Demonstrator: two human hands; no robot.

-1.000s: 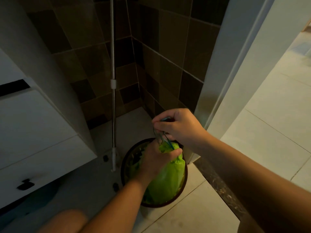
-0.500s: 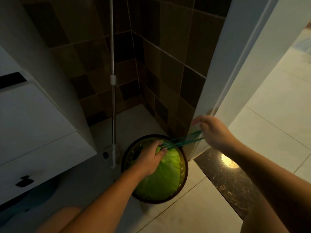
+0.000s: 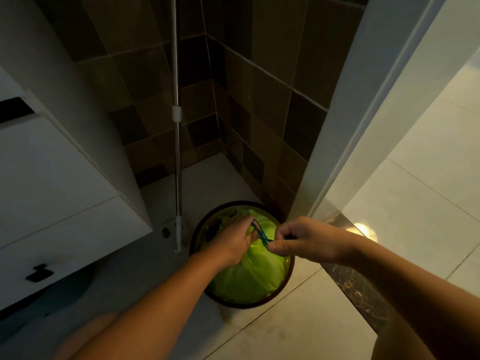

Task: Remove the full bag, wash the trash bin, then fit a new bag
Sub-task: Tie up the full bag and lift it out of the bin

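- The trash bin [image 3: 290, 268], dark-rimmed and round, stood on the floor [image 3: 298, 331] in the corner, tucked between the tiled wall [image 3: 259, 105] and the white door frame [image 3: 368, 113].
- Inside it sat the full bag [image 3: 249, 276], bright green, its top gathered into a bulging dome that filled the opening.
- Left hand [image 3: 231, 245]: clamped down on the bunched neck of the bag, fingers curled shut around the plastic.
- Right hand [image 3: 306, 241]: pinching the dark teal drawstring [image 3: 261, 233] between thumb and forefinger, the cord running taut across to the left hand's grip.
- My read: this was the closing-up stage of the first step, cinching or knotting the bag before it came out. The bag was not yet lifted; washing and the fresh liner were all still ahead.
- What the next move called for, I'd say: finish the tie, then a straight upward pull, with the bin held down so it didn't rise with the load.
- Around them: a mop handle [image 3: 176, 126] leaned upright in the corner, its foot just beside the bin's rim.
- A white cabinet [image 3: 52, 190] with a black pull crowded the left.
- The spot was tight and dim; the pole looked the likeliest thing to get knocked when the bag swung clear.
- A dark stone threshold [image 3: 358, 284] ran on the right, near the bin.
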